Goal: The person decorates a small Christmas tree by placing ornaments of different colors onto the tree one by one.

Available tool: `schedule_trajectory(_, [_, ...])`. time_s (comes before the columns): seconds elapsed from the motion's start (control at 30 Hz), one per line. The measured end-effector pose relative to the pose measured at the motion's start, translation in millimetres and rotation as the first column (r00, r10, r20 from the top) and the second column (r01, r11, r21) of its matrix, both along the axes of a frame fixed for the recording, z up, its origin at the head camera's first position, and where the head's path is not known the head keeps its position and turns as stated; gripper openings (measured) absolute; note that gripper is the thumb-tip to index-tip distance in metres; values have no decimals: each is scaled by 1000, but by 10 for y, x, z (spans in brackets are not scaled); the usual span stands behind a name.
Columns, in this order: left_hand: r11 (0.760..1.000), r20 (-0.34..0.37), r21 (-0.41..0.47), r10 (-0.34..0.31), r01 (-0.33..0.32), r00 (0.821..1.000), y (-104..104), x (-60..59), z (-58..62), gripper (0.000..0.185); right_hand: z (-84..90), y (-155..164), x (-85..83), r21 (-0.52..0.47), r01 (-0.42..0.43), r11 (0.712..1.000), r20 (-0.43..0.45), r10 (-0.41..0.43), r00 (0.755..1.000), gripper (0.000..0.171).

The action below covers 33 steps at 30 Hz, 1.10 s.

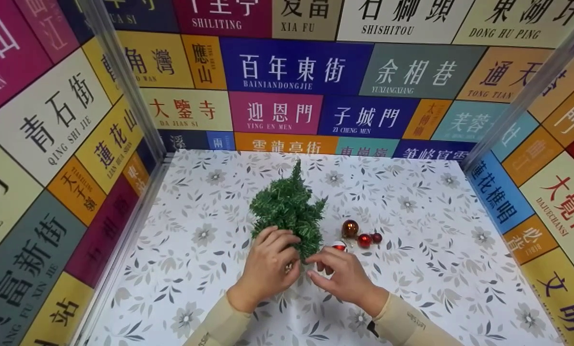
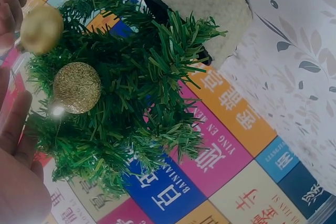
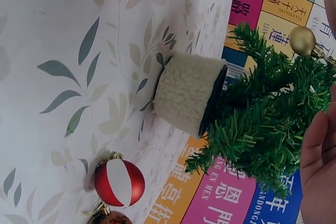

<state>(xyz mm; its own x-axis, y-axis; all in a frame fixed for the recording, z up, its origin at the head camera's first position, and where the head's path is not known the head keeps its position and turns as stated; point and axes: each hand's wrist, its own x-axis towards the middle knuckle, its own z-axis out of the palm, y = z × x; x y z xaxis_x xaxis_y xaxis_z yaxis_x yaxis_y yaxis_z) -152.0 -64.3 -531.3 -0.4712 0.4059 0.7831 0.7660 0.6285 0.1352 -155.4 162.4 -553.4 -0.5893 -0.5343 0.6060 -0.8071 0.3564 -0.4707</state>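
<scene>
In the head view a small green artificial Christmas tree [image 1: 291,202] stands before me; its fleecy cream base [image 3: 184,93] shows in the right wrist view. My left hand [image 1: 270,264] curls against the tree's lower front, a smooth gold ball ornament [image 2: 42,29] between its thumb and index finger. A glittery gold ball [image 2: 77,87] sits among the branches in the left wrist view. Close by on the right, my right hand [image 1: 344,276] has bent fingers, with index tip and thumb near the lower branches. Whether it pinches anything I cannot tell.
Right of the tree lie a red-and-white ball [image 3: 119,182], a shiny copper-coloured ball [image 1: 350,228], a red ball [image 1: 364,240] and a smaller dark red ball [image 1: 377,238]. Walls with coloured sign panels [image 1: 294,67] enclose the leaf-patterned tabletop [image 1: 190,274] at the back and sides.
</scene>
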Motion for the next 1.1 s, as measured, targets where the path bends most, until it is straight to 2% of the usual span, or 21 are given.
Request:
schedule_trajectory(0.13, [1000,7,2,3,-3,1000,7,1,-7,16,-18,-41,6,-17,15,1000,29,-15,999,21])
schedule_trajectory(0.3, [1000,3,7,7,-7,1000,27,-1,3,13,-27,-78,14,-65,25,998,162,-14,987,15])
schedule_trajectory(0.4, [1000,12,5,7,-7,1000,39,4,9,12,-44,-99,10,-94,21,995,196,-2,981,18])
schedule_trajectory(0.63, [1000,37,7,-10,10,999,66,17,-8,11,-66,-148,27,-161,32,986,186,-1,983,27])
schedule_trajectory(0.87, [999,22,-34,-4,4,1000,64,12,-58,12,88,-165,139,-221,25,975,225,26,974,21])
schedule_trajectory(1.1, [992,-1,-120,38,-38,999,62,8,-98,16,-144,-87,50,-156,74,985,144,-51,988,24])
